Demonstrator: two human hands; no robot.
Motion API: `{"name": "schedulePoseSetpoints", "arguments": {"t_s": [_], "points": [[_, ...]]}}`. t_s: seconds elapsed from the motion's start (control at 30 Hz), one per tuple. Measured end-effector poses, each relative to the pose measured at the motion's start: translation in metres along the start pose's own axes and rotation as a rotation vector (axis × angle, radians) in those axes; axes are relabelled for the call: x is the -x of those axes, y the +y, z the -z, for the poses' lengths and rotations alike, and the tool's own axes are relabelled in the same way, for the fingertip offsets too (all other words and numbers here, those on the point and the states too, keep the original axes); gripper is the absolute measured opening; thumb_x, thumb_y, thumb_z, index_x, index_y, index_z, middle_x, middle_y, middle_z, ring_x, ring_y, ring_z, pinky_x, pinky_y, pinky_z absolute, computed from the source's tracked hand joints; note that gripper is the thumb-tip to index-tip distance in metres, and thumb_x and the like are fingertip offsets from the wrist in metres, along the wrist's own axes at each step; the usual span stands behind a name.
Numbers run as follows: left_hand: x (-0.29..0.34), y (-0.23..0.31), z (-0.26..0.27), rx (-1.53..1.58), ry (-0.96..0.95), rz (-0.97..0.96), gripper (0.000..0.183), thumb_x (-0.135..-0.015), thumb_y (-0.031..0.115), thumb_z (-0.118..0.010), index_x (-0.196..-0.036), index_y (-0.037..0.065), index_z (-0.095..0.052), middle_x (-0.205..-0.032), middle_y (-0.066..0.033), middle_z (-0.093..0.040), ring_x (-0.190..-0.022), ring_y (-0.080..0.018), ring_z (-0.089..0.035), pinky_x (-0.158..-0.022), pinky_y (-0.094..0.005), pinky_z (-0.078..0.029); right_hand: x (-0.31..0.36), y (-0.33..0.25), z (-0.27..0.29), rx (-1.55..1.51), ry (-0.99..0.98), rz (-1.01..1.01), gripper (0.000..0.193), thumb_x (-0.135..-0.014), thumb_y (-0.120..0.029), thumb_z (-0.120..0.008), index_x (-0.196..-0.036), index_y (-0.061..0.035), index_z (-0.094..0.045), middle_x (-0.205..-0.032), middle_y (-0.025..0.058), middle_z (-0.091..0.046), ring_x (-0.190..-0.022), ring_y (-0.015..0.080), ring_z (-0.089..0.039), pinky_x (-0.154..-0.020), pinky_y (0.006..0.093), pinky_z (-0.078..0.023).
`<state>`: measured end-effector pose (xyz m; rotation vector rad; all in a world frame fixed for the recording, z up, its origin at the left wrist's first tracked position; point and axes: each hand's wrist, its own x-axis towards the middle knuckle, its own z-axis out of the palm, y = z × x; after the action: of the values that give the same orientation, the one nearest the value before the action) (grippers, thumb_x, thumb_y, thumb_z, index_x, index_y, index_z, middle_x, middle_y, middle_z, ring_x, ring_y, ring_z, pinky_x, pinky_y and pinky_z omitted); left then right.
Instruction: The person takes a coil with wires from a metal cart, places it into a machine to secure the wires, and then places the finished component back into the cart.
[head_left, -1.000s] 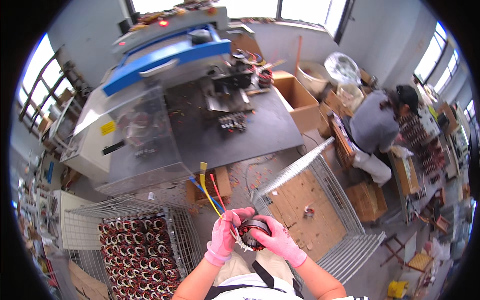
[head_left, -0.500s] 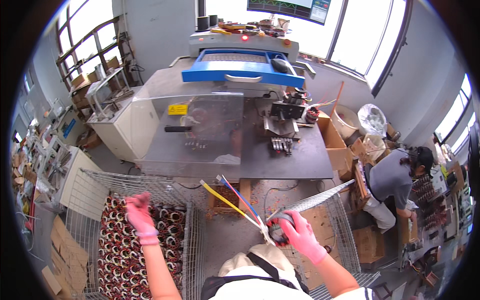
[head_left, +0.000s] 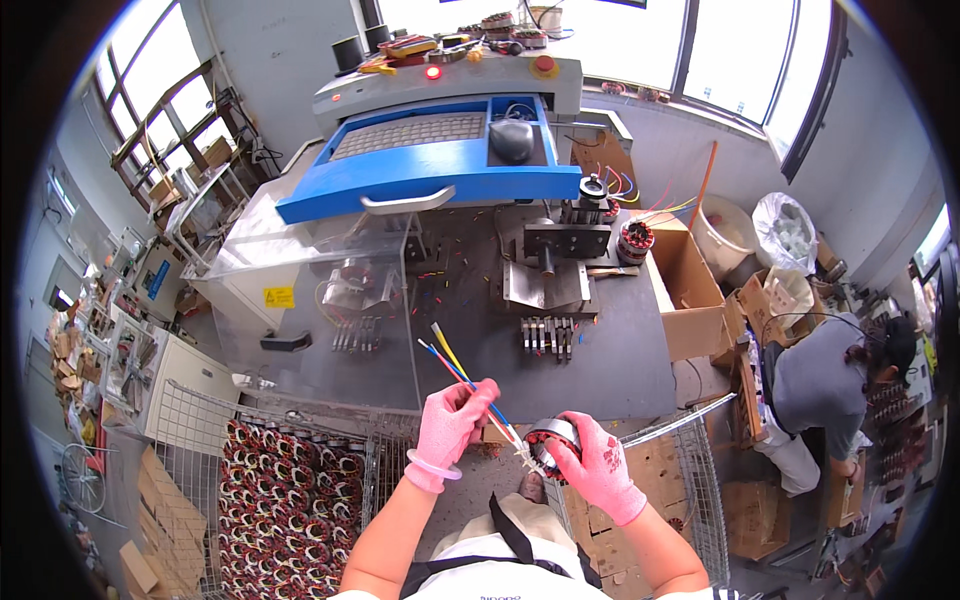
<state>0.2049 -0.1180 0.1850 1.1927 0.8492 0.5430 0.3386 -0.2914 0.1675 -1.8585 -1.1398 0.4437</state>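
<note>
In my right hand [head_left: 600, 468], gloved in pink, is a motor stator [head_left: 546, 432], a dark ring with red windings inside, gripped around its rim. Long lead wires [head_left: 449, 362] in yellow, blue and red come off it and point up and left. My left hand [head_left: 447, 430], also in a pink glove, is closed around these leads partway along. A white sleeve covers the wires where they meet the stator. Both hands are in front of the dark machine table [head_left: 630, 345].
A wire basket full of stators [head_left: 290, 510] stands at the left. Another basket [head_left: 705, 480], lined with brown board, is at the right. On the table are a metal fixture [head_left: 548, 285] and a stator [head_left: 635, 241]; a blue drawer [head_left: 440, 183] overhangs it. A co-worker [head_left: 820, 390] bends at far right.
My left hand has left the stator basket, moved right and taken hold of the lead wires. My right hand still holds the stator. The view has shifted closer to the table.
</note>
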Motion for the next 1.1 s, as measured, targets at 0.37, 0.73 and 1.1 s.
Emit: {"name": "schedulePoseSetpoints", "arguments": {"t_s": [0.37, 0.73, 1.1], "points": [[-0.053, -0.047, -0.002, 0.144, 0.322, -0.181, 0.028, -0.095, 0.027, -0.061, -0.099, 0.0, -0.063, -0.072, -0.0042, -0.063, -0.051, -0.0088, -0.057, -0.04, -0.018, -0.041, -0.152, 0.119, -0.007, 0.248, 0.01, 0.389, 0.036, -0.084, -0.027, -0.065, -0.11, -0.0027, -0.059, -0.098, 0.0161, -0.055, -0.095, 0.0354, -0.055, -0.079, 0.0453, -0.047], [-0.17, -0.097, -0.037, 0.202, -0.085, -0.179, 0.023, -0.092, 0.004, -0.061, -0.115, 0.0, -0.058, -0.095, -0.0039, -0.063, -0.081, -0.009, -0.06, -0.066, -0.0208, -0.05, -0.319, 0.164, -0.01, 0.366, 0.096, 0.342, 0.047, -0.077, -0.025, -0.074, -0.117, -0.0061, -0.059, -0.106, 0.0149, -0.055, -0.102, 0.0343, -0.052, -0.087, 0.0436, -0.046], [-0.182, -0.088, -0.041, -0.281, -0.108, -0.352, 0.028, -0.091, 0.013, -0.066, -0.117, 0.006, -0.06, -0.11, -0.0061, -0.059, -0.083, -0.0118, -0.063, -0.069, -0.0245, -0.054, -0.263, 0.137, -0.037, -0.197, -0.217, -0.213, 0.03, -0.091, -0.031, -0.061, -0.095, -0.0028, -0.07, -0.098, 0.0113, -0.068, -0.086, 0.0288, -0.064, -0.08, 0.0393, -0.049]]}}
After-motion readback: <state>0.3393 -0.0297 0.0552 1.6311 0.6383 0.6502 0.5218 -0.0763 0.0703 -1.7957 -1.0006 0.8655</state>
